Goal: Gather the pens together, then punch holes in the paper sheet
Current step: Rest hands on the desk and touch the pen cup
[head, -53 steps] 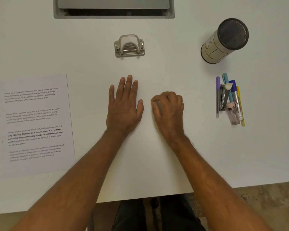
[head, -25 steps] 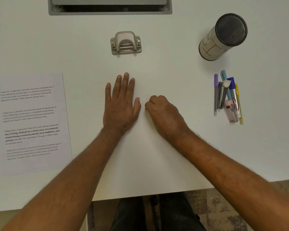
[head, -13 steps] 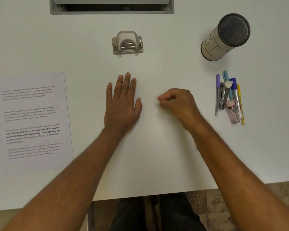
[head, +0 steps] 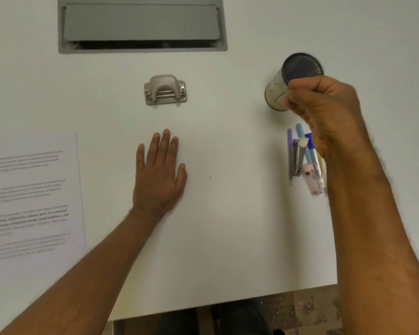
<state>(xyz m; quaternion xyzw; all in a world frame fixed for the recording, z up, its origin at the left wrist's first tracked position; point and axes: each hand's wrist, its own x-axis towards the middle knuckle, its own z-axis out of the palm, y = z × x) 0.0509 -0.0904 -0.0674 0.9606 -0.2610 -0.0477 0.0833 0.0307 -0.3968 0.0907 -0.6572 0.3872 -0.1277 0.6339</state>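
Note:
A cluster of pens and markers [head: 302,158] lies on the white table [head: 228,213] at the right, partly hidden under my right forearm. My right hand [head: 324,110] is raised above them, fingers curled shut, blurred, in front of the cylindrical pen cup [head: 276,93]; nothing shows in it. My left hand [head: 159,172] lies flat on the table in the middle, fingers apart, holding nothing. The printed paper sheet [head: 32,197] lies at the left edge. A metal hole punch [head: 165,90] sits at the back centre, beyond my left hand.
A grey cable hatch [head: 142,25] is set into the table at the back. The table's front edge [head: 228,303] runs near my body, with speckled floor beyond it at the lower right.
My right hand has lifted off the middle of the table and swung right and away, now over the pens by the cup. My left hand stays flat. The view has tilted.

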